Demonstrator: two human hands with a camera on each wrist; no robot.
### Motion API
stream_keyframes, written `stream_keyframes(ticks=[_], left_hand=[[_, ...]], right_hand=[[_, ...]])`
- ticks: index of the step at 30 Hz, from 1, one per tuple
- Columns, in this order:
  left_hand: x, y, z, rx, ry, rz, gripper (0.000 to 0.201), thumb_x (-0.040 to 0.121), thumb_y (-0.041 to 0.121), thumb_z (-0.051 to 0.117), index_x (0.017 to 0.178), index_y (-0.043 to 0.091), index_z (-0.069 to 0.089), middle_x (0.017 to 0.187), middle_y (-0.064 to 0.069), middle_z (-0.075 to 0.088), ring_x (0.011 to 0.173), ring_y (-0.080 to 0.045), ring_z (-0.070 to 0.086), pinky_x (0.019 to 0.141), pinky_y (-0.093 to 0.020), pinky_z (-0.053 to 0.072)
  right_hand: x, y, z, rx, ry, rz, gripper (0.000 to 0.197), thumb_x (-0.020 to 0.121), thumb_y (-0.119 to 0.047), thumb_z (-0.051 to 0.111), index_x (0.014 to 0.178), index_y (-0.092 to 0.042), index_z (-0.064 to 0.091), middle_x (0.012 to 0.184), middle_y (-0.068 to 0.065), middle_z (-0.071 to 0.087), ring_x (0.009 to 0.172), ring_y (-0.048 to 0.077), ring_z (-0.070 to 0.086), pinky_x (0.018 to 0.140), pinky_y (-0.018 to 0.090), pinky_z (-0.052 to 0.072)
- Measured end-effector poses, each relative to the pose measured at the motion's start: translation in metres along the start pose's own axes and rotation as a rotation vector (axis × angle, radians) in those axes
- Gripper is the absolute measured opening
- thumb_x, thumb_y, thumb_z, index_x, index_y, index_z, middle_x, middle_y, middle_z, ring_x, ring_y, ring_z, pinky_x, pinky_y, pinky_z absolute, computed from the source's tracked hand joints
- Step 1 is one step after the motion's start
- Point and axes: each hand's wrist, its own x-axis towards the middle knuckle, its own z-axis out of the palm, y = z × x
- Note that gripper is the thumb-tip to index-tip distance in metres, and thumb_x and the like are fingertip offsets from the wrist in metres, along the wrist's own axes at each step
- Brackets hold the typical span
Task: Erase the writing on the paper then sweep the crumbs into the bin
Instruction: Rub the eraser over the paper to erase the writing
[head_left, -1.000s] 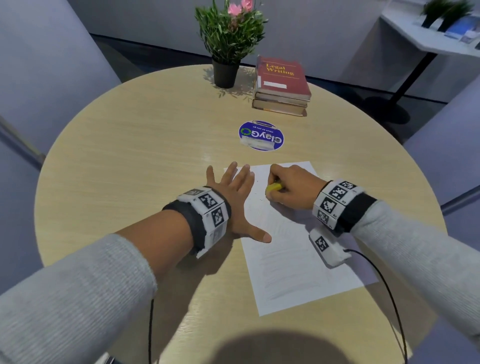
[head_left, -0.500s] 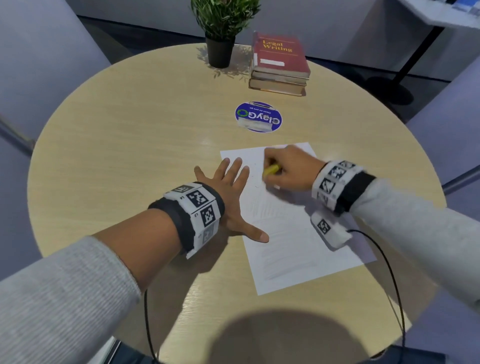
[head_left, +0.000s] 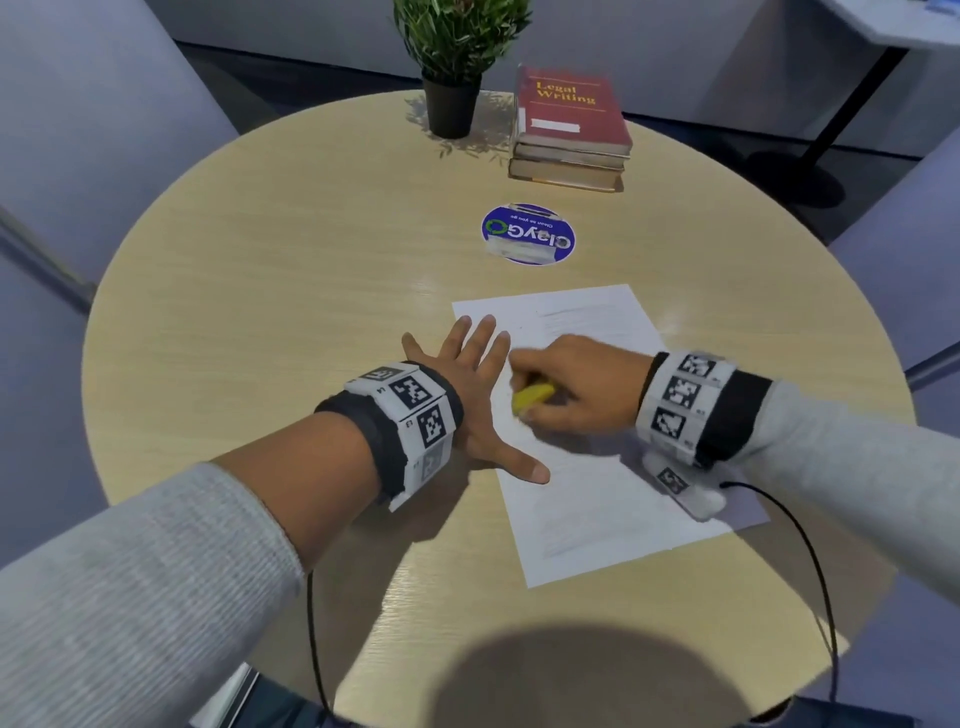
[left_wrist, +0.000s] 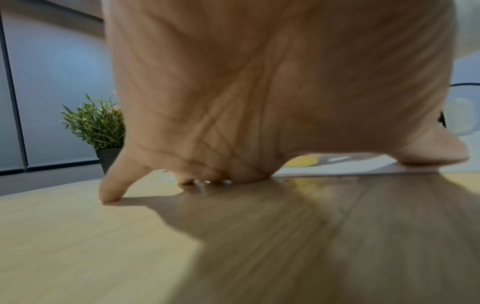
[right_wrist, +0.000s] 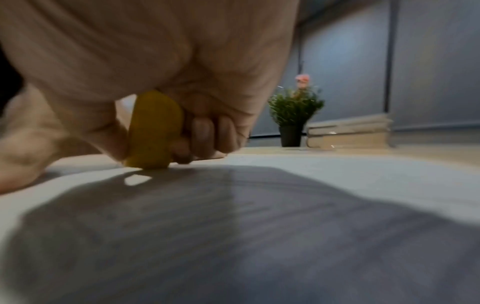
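Note:
A white sheet of paper (head_left: 597, 457) with faint pencil lines lies on the round wooden table (head_left: 260, 312). My left hand (head_left: 475, 395) lies flat with spread fingers on the paper's left edge, thumb (head_left: 524, 467) on the sheet. My right hand (head_left: 576, 384) grips a yellow eraser (head_left: 531, 397), whose lower end touches the paper. In the right wrist view the eraser (right_wrist: 153, 131) is pinched between thumb and curled fingers, its tip on the sheet (right_wrist: 337, 185). The left wrist view shows my palm (left_wrist: 259, 92) over the wood and the eraser (left_wrist: 302, 161) beyond it. No bin is in view.
A round blue sticker (head_left: 528, 235) lies on the table beyond the paper. A potted plant (head_left: 457, 57) and a stack of books (head_left: 569, 130) stand at the far edge. Cables (head_left: 810, 571) run from both wrists toward the near edge.
My right hand has moved the eraser down and left across the paper, closer to the left hand's fingers. The left hand has stayed pressed on the sheet's edge.

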Motion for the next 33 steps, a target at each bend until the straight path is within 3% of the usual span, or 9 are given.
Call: stream_keyframes(ticks=[3,7,11,15,18,22,26,30,33], left_hand=[[-0.001,0.001,0.001,-0.003,0.009,-0.004,0.153,0.043,0.104,0.045,0.149,0.023,-0.031,0.155,0.002,-0.040,0.145,-0.025,-0.033,0.109,-0.074,-0.006],[-0.002,0.002,0.000,-0.014,0.013,-0.006,0.153,0.045,0.102,0.047,0.150,0.022,-0.029,0.156,0.000,-0.038,0.145,-0.026,-0.033,0.109,-0.075,-0.006],[-0.002,0.003,0.000,-0.018,0.016,-0.009,0.153,0.045,0.102,0.047,0.150,0.023,-0.030,0.156,0.001,-0.038,0.145,-0.025,-0.033,0.110,-0.074,-0.006],[-0.001,0.002,0.001,-0.020,0.018,-0.009,0.154,0.044,0.102,0.049,0.150,0.022,-0.029,0.157,0.000,-0.038,0.145,-0.026,-0.033,0.108,-0.075,-0.006],[-0.001,0.003,0.002,-0.025,0.027,-0.007,0.154,0.043,0.103,0.047,0.150,0.023,-0.029,0.157,0.001,-0.038,0.145,-0.025,-0.033,0.109,-0.074,-0.006],[0.000,0.002,0.001,-0.019,0.019,-0.008,0.154,0.043,0.103,0.048,0.151,0.023,-0.028,0.157,0.001,-0.037,0.144,-0.026,-0.033,0.108,-0.075,-0.006],[0.000,0.002,0.001,-0.023,0.021,-0.013,0.154,0.043,0.103,0.047,0.150,0.023,-0.029,0.156,0.002,-0.038,0.145,-0.025,-0.033,0.109,-0.074,-0.006],[-0.001,0.002,0.001,-0.011,0.010,-0.015,0.154,0.044,0.102,0.049,0.150,0.022,-0.030,0.156,0.001,-0.039,0.144,-0.025,-0.033,0.109,-0.074,-0.006],[-0.002,0.002,0.000,-0.024,0.013,-0.019,0.154,0.044,0.102,0.049,0.150,0.023,-0.029,0.156,0.002,-0.039,0.145,-0.025,-0.033,0.110,-0.074,-0.006]], right_hand=[[0.004,0.014,-0.010,-0.063,0.130,0.114,0.018,0.082,-0.037,0.055,0.090,-0.022,0.050,0.075,0.000,0.063,0.067,0.020,0.057,0.067,0.039,0.051],[-0.009,-0.008,0.006,0.000,-0.039,-0.089,0.019,0.084,-0.037,0.056,0.091,-0.020,0.052,0.071,-0.005,0.063,0.062,0.014,0.056,0.059,0.029,0.046],[-0.005,0.004,-0.006,-0.205,0.112,0.067,0.020,0.085,-0.044,0.050,0.093,-0.026,0.049,0.075,-0.006,0.065,0.068,0.019,0.059,0.064,0.033,0.046],[-0.013,-0.012,0.007,-0.203,0.013,-0.085,0.019,0.085,-0.046,0.049,0.093,-0.028,0.049,0.072,-0.008,0.063,0.063,0.015,0.055,0.059,0.028,0.041],[-0.012,-0.006,-0.005,-0.265,0.107,0.023,0.020,0.088,-0.045,0.049,0.097,-0.028,0.050,0.073,-0.011,0.060,0.068,0.017,0.057,0.060,0.029,0.039],[-0.012,-0.014,0.007,-0.250,0.034,-0.092,0.020,0.085,-0.047,0.049,0.095,-0.029,0.053,0.073,-0.009,0.059,0.067,0.015,0.055,0.059,0.030,0.043],[-0.011,-0.006,-0.005,-0.257,0.120,0.052,0.019,0.087,-0.047,0.049,0.097,-0.031,0.052,0.074,-0.008,0.059,0.072,0.016,0.057,0.065,0.034,0.047],[-0.017,-0.013,0.006,-0.212,0.008,-0.060,0.020,0.085,-0.048,0.051,0.095,-0.031,0.054,0.073,-0.008,0.055,0.068,0.011,0.050,0.060,0.030,0.041],[-0.013,0.001,-0.007,-0.225,0.097,0.097,0.020,0.084,-0.050,0.048,0.094,-0.032,0.051,0.076,-0.005,0.056,0.076,0.017,0.055,0.067,0.034,0.045]])
